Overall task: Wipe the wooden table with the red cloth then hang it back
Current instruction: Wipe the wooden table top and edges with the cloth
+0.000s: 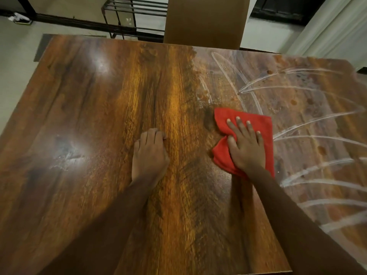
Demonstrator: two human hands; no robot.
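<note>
Where the floor shows at top left, a small pile of litter [19, 18] lies by the wall; too blurred to tell more. Wooden table [95, 116] fills most of the view, its left half dark and glossy with two glare patches. Left hand [150, 153] rests on the table left of centre, fingers curled under, holding nothing. Behind the far edge, a metal rack [135, 16], then a brown chair back [206, 20] pushed up to the table. Red cloth [252, 120] lies folded on the table right of centre, bunched at its left side. Right hand [246, 147] presses flat on top of the cloth, fingers straight and spread, thumb at the bunched fold. Right of the cloth, curved white streaks [309, 120] and dull film cover the surface. Pale curtain [327, 26] at top right.
</note>
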